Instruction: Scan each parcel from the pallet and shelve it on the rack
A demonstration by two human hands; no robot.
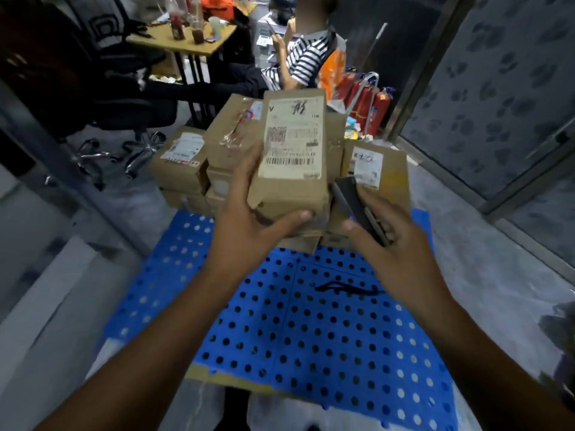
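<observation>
1. Parcel (pixel 292 157) is an oblong brown cardboard box. Its white shipping label faces up, with a barcode and handwritten marks. It is held above the far end of the pallet, right in front of the stack.
2. Left hand (pixel 245 225): grip curled round the parcel's near-left corner, thumb across the near end, fingers up the left side.
3. Right hand (pixel 395 247): grip pinching a dark, flat, slab-shaped scanner (pixel 354 206). The scanner sits just right of the parcel's lower edge; can't tell if they touch.
4. Pallet (pixel 311 331) is flat blue plastic, perforated all over with round holes. A black squiggle (pixel 342 289) lies on it, either cord or a mark, can't tell which. A cardboard strip (pixel 217 374) lies at its near edge.
5. Stack of boxes (pixel 183 160) — brown cardboard, taped, white labels — sits on the pallet's far end, partly hidden behind the held parcel.
6. Behind the stack is a seated person in a striped shirt (pixel 308 57), with red fire extinguishers (pixel 379 104) to the right.
7. Far left is a wooden surface (pixel 214 42) carrying bottles (pixel 179 26), and nearer is a black office chair (pixel 133 113) with chrome legs.
8. The floor is grey and smooth.
</observation>
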